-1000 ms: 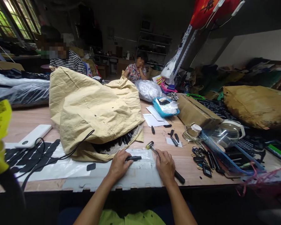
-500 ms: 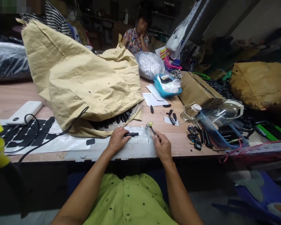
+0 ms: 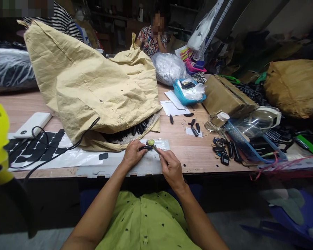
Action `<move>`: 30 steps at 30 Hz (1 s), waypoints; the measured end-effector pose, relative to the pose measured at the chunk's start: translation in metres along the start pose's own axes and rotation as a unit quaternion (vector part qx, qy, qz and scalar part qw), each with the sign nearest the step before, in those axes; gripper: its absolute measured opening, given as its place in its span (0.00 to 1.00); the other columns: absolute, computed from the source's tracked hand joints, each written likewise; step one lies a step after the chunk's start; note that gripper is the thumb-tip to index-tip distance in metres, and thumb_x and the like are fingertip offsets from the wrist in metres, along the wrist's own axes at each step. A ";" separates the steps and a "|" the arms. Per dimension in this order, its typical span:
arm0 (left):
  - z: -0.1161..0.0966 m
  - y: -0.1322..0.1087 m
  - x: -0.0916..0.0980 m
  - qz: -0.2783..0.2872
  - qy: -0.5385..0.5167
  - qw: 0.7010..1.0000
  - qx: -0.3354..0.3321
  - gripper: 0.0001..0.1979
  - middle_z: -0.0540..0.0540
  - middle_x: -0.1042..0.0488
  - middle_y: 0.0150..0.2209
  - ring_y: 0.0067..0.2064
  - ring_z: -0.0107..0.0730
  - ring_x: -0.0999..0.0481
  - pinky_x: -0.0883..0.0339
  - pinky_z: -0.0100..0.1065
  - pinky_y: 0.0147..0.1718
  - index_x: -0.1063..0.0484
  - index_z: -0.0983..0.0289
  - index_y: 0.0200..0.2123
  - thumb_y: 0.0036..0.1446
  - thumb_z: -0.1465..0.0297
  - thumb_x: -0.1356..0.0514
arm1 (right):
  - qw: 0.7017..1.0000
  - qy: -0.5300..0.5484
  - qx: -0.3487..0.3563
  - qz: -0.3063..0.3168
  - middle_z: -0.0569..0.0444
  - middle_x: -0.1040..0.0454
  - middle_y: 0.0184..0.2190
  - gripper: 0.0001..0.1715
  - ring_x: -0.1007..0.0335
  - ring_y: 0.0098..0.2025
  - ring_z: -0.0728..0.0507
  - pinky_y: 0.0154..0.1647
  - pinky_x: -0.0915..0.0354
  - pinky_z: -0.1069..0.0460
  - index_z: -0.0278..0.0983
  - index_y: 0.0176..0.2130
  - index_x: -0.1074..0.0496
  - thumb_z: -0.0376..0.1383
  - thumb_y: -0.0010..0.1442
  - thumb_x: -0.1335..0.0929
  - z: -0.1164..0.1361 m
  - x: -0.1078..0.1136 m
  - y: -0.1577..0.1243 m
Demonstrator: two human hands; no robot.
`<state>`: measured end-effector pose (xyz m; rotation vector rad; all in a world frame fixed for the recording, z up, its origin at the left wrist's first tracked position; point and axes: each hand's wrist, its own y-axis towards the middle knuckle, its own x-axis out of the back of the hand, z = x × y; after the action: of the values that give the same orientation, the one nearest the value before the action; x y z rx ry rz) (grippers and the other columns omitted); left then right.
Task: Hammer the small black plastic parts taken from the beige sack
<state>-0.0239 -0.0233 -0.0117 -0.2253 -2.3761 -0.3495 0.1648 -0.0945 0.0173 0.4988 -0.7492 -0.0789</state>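
Note:
My left hand (image 3: 133, 153) is closed on a slim black plastic piece (image 3: 145, 148), low over a translucent sheet (image 3: 120, 166) at the table's front edge. In my right hand (image 3: 172, 167) is the thin handle of a small hammer (image 3: 150, 142) with a round yellow-green face. Its head is at the tip of the black piece; whether the two touch I cannot tell. Just behind my left hand gapes a large beige cloth sack (image 3: 99, 93), with many black pieces (image 3: 138, 129) showing in its mouth.
Loose black parts (image 3: 194, 127) and white papers (image 3: 174, 108) lie behind my right hand. Farther right are keys (image 3: 219, 149), a blue basket (image 3: 250, 152), a clear jug (image 3: 266, 119) and a cardboard box (image 3: 224, 95). A black cable (image 3: 75, 144) runs at left. Another person (image 3: 152, 40) sits opposite.
My right hand has moved left with the hammer, bringing its head to the black piece. My left hand keeps its hold on the piece. The view has shifted slightly.

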 end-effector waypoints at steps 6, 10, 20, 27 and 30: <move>-0.001 -0.001 -0.001 -0.006 0.000 1.000 0.001 0.06 0.51 0.28 0.30 0.38 0.36 0.28 0.34 0.37 0.42 0.18 0.59 0.34 0.57 0.72 0.36 | 0.998 -0.059 0.030 0.006 0.52 0.25 0.34 0.24 0.27 0.38 0.47 0.40 0.31 0.54 0.43 0.54 0.24 0.29 0.67 0.40 -0.007 -0.008 -0.007; 0.001 -0.001 -0.002 -0.014 -0.009 1.000 0.003 0.06 0.52 0.27 0.31 0.38 0.37 0.27 0.33 0.38 0.43 0.18 0.59 0.37 0.55 0.72 0.34 | 0.998 -0.054 0.025 -0.016 0.51 0.24 0.37 0.24 0.27 0.40 0.47 0.42 0.31 0.54 0.43 0.56 0.26 0.29 0.67 0.40 -0.010 -0.004 -0.005; -0.001 -0.004 -0.002 -0.026 -0.011 1.000 0.007 0.06 0.53 0.26 0.33 0.41 0.39 0.26 0.33 0.39 0.45 0.20 0.60 0.35 0.54 0.74 0.35 | 0.997 -0.075 -0.011 -0.035 0.51 0.22 0.38 0.22 0.26 0.42 0.46 0.44 0.31 0.53 0.42 0.53 0.24 0.32 0.68 0.41 -0.024 0.002 0.004; 0.000 -0.006 -0.007 -0.026 0.061 0.998 -0.006 0.08 0.55 0.26 0.37 0.43 0.44 0.27 0.33 0.41 0.44 0.22 0.59 0.41 0.56 0.70 0.36 | 0.965 -0.243 -0.065 -0.074 0.52 0.26 0.32 0.20 0.31 0.37 0.45 0.37 0.38 0.53 0.42 0.47 0.21 0.29 0.63 0.37 -0.078 0.009 0.038; 0.004 -0.007 -0.007 -0.026 0.062 0.998 -0.021 0.07 0.56 0.26 0.36 0.42 0.43 0.26 0.33 0.41 0.43 0.23 0.59 0.38 0.62 0.68 0.41 | 0.949 -0.296 -0.069 -0.081 0.52 0.27 0.31 0.19 0.34 0.35 0.45 0.36 0.42 0.52 0.41 0.46 0.20 0.27 0.63 0.36 -0.095 0.001 0.041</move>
<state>-0.0229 -0.0289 -0.0210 -0.1558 -2.2572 -0.4256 0.2250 -0.0203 -0.0227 0.4016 -1.2798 -0.4474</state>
